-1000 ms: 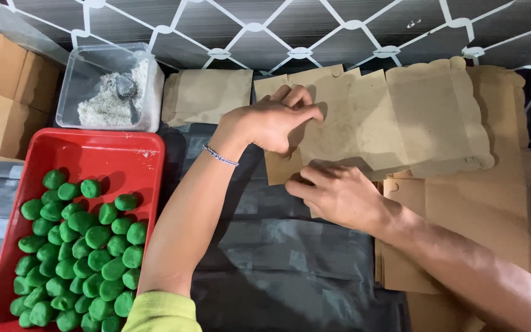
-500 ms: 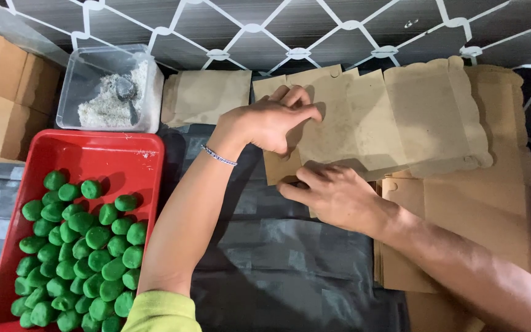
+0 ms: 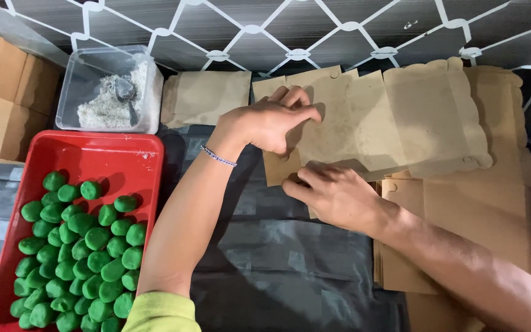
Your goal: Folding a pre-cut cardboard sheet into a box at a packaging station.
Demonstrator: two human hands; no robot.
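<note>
While both press it, left hand and right hand touch brown cardboard sheet.

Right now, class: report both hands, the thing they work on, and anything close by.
Left hand and right hand both pressing on flat brown cardboard sheet. Red tray of green balls to the left, apart.

Your left hand raised, knuckles up, fingers curled in half-closed pinch, thumb tucked under. Your left forearm bare, running up from lower left, thin bead bracelet at wrist, yellow-green sleeve at elbow. Your right hand lower, palm down, fingers spread flat and pressing. Your right forearm bare, entering from lower right corner. Hands close, not touching.
</note>
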